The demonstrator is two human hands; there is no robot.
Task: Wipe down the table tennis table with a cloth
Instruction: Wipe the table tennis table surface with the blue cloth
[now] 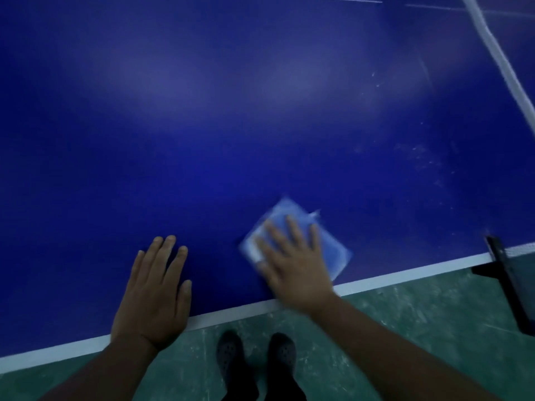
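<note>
Pale blue folded cloth (292,241), motion-blurred, under flat open right hand (292,261) on blue table (202,111).

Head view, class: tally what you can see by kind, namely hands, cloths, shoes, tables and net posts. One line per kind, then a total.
Hands: 2, the left hand and the right hand
Cloths: 1, the light blue cloth
Shoes: 2, the left shoe and the right shoe
Tables: 1, the blue table
Net posts: 1, the black net post
Total: 7
</note>
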